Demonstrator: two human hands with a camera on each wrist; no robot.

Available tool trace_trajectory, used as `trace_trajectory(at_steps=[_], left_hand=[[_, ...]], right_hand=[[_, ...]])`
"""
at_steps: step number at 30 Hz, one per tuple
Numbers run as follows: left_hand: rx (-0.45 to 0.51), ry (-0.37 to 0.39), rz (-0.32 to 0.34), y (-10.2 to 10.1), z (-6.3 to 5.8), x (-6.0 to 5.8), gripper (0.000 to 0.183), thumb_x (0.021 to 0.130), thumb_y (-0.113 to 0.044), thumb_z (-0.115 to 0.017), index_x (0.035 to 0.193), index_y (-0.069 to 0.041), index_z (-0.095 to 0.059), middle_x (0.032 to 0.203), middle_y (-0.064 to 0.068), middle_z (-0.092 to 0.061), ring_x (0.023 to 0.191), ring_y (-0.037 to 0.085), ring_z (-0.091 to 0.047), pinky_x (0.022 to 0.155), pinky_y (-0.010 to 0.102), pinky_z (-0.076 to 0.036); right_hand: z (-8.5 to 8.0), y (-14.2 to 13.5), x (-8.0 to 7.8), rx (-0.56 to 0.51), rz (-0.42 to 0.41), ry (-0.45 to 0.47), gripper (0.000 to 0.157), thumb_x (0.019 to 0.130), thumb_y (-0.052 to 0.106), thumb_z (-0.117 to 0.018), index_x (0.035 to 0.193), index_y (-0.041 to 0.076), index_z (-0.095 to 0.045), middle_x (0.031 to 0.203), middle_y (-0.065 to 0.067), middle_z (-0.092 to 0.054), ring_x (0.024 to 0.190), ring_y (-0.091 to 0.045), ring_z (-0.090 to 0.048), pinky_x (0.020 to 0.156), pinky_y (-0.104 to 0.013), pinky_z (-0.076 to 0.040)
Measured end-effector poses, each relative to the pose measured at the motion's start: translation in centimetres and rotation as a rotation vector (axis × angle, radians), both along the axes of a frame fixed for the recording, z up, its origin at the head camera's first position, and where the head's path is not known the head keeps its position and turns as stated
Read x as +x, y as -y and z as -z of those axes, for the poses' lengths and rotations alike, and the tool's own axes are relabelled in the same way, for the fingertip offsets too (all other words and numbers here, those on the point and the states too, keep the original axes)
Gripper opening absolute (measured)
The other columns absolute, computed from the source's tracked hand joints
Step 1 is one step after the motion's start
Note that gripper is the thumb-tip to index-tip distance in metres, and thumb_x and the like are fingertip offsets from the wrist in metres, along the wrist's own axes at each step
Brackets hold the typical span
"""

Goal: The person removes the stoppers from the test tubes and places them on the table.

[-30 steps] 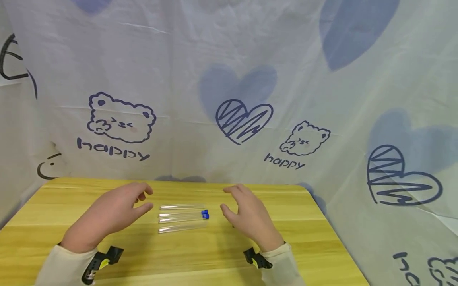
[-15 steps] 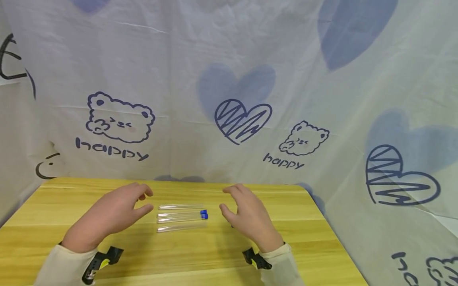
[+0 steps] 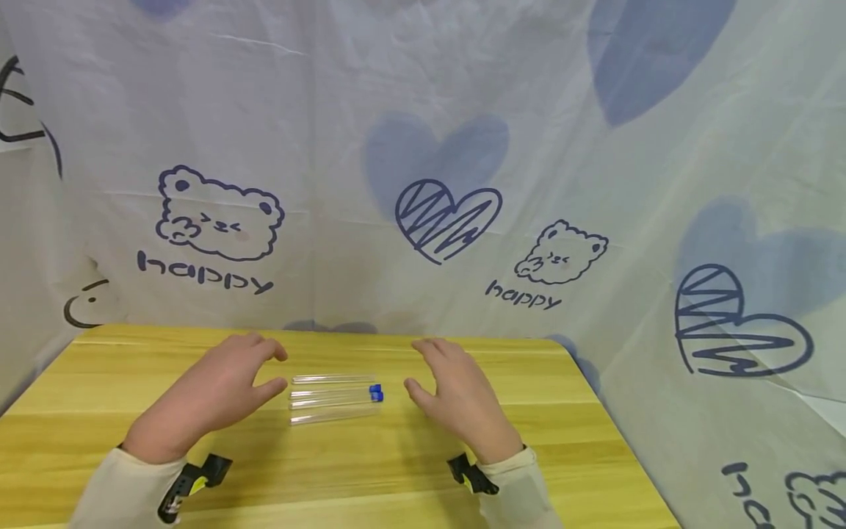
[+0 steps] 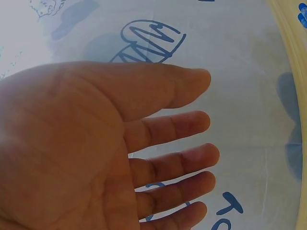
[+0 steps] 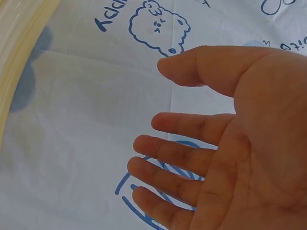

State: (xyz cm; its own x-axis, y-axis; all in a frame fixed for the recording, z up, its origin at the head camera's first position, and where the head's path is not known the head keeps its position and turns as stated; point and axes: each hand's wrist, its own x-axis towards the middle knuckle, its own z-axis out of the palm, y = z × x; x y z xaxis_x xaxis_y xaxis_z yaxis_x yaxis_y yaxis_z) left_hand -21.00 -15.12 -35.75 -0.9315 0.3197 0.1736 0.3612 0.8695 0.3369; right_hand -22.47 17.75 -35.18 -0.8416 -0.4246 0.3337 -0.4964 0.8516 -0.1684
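Several clear test tubes (image 3: 330,402) lie side by side on the table, their length running left to right. Blue caps (image 3: 377,397) sit at the right ends of the two middle tubes; the outer two show no cap. My left hand (image 3: 211,393) hovers just left of the tubes, thumb and fingers apart and holding nothing. On the other side, my right hand (image 3: 463,397) is held over the table with its fingers loosely extended and nothing in it. Both wrist views show bare palms with relaxed fingers. A bit of blue cap (image 4: 302,18) appears at the left wrist view's edge.
The wood-grain table (image 3: 344,470) ends at a back edge against a pale cloth (image 3: 330,132) printed with hearts and bears. More cloth hangs along the left and right sides. Each wrist wears a black strap with a camera (image 3: 472,474).
My left hand has shifted slightly right, closer to the tubes. The right hand stays nearly still. The head view has moved a little; the tubes lie as before.
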Motion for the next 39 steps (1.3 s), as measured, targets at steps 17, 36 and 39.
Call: trace_trajectory(at_steps=[17, 36, 39], left_hand=[[-0.066, 0.025, 0.074, -1.7, 3.9, -2.1, 0.013, 0.093, -0.019, -0.076, 0.104, -0.012, -0.073, 0.096, -0.001, -0.069, 0.087, 0.019, -0.066, 0.077, 0.044, -0.058], [-0.019, -0.030, 0.080, -1.8, 10.1, -4.8, 0.014, 0.087, -0.007, -0.077, 0.081, -0.017, -0.070, 0.080, -0.008, -0.064, 0.071, 0.008, -0.054, 0.066, 0.035, -0.052], [-0.022, -0.037, 0.092, -1.9, 10.2, -5.1, 0.014, 0.086, -0.005, -0.078, 0.082, -0.017, -0.070, 0.079, -0.009, -0.063, 0.071, 0.008, -0.053, 0.065, 0.034, -0.051]], right_hand=[[-0.1, -0.2, 0.3, 0.101, 0.022, 0.128, 0.059, 0.098, 0.042, -0.070, 0.145, 0.010, -0.057, 0.149, -0.012, -0.056, 0.138, -0.032, -0.051, 0.115, -0.049, -0.041], [-0.7, -0.3, 0.7, 0.091, -0.002, 0.150, 0.060, 0.099, 0.044, -0.068, 0.146, 0.009, -0.056, 0.141, -0.008, -0.060, 0.129, -0.028, -0.058, 0.109, -0.046, -0.048], [-0.7, -0.3, 0.7, 0.085, -0.004, 0.160, 0.060, 0.099, 0.043, -0.069, 0.146, 0.009, -0.055, 0.141, -0.008, -0.060, 0.128, -0.027, -0.059, 0.108, -0.046, -0.049]])
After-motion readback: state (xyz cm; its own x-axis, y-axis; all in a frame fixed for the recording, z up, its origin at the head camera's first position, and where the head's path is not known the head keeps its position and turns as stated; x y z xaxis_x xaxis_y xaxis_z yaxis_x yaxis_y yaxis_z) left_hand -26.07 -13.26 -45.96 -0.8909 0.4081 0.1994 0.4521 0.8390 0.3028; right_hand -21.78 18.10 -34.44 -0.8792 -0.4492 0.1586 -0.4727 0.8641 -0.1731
